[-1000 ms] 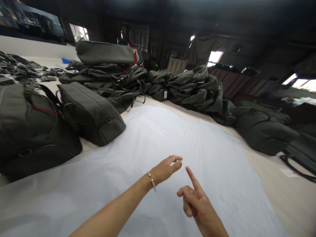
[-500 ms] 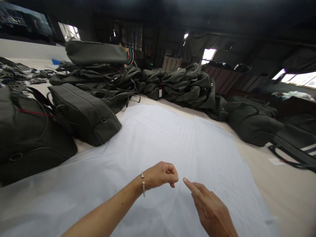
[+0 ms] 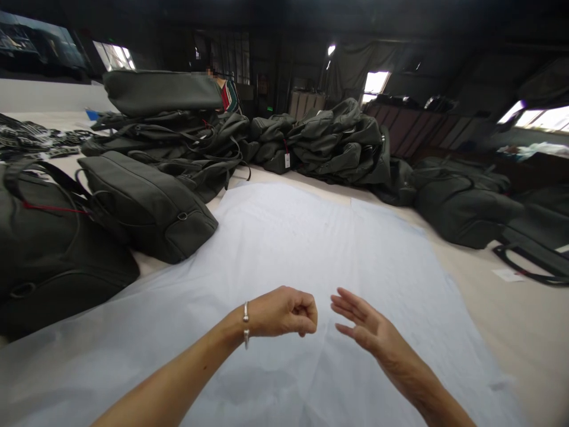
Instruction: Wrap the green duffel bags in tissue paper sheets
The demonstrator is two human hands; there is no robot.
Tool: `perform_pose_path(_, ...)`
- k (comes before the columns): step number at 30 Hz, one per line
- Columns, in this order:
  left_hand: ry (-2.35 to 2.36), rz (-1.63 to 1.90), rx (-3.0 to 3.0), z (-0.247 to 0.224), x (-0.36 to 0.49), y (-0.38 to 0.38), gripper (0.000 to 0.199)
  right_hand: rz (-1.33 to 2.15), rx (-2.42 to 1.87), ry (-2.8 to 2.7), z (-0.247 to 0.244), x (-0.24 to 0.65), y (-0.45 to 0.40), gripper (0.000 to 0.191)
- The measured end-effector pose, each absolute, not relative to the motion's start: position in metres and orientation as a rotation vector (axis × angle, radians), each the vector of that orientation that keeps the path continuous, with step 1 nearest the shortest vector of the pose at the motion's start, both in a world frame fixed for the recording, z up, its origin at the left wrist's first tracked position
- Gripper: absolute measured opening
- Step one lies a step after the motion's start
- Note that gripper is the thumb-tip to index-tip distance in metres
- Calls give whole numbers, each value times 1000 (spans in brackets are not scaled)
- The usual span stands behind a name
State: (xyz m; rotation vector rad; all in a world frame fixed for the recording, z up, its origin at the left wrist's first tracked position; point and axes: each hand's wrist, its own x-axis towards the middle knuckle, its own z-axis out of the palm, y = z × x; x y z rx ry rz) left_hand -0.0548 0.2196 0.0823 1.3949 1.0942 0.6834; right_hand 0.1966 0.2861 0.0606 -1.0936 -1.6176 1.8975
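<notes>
My left hand (image 3: 288, 311), with a silver bangle at the wrist, is curled into a fist above the white sheet (image 3: 293, 237). Whatever lies inside its fingers is hidden. Just to the right, my right hand (image 3: 360, 320) is open, its fingers stretched toward the fist and its thumb apart. A small gap separates the two hands, and nothing shows in the right palm.
Dark green bags (image 3: 151, 201) stand to the left of the sheet. More are heaped along the back (image 3: 333, 142) and right (image 3: 466, 201). A paper tag (image 3: 509, 274) lies near a bag handle. Behind the left pile, a person in a striped top (image 3: 230, 95) is partly visible.
The right hand has opened from a pointed finger pose beside a tiny white thread-like thing, which no longer shows. The left fist has shifted slightly left and stays closed.
</notes>
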Motion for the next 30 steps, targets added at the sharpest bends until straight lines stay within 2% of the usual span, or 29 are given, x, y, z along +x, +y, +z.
perform_pose_path(2,1077,669,1415,85,-52,220,4,2078,-997,-1638,65,178,281,69)
perform_pose_path(4,1087,653,1442,86,-51,221,6,2128,-1022,-1694,69,166,278,53)
perform_pose_path(7,1151,621,1487,82,-51,222,7,2007,-1167,-1810,72,157,277,20)
perform_pose_path(8,1174,610,1493,79,-52,223,8,1951,-1204,-1836,72,156,278,17)
perform_pose_path(12,1260,627,1459,61,-52,228,21,1816,-1284,-1831,61,161,284,21)
perform_pose_path(14,1427,661,1470,49,-51,237,31,1719,-1357,-1754,48,170,289,24)
perform_pose_path(16,1685,676,1633,37,-48,253,32,1632,-1414,-1593,33,180,295,28)
perform_pose_path(19,1902,639,1969,21,-38,294,26,1579,-1423,-1308,11,193,305,34)
perform_pose_path(24,1951,480,2092,-8,-18,373,43,1485,-1454,-1177,-7,207,323,43)
perform_pose_path(26,1969,383,2110,-22,-16,391,42,1478,-1432,-1190,-9,210,329,42)
perform_pose_path(30,2001,277,2146,-44,-25,397,27,1465,-1310,-1102,-16,209,338,41)
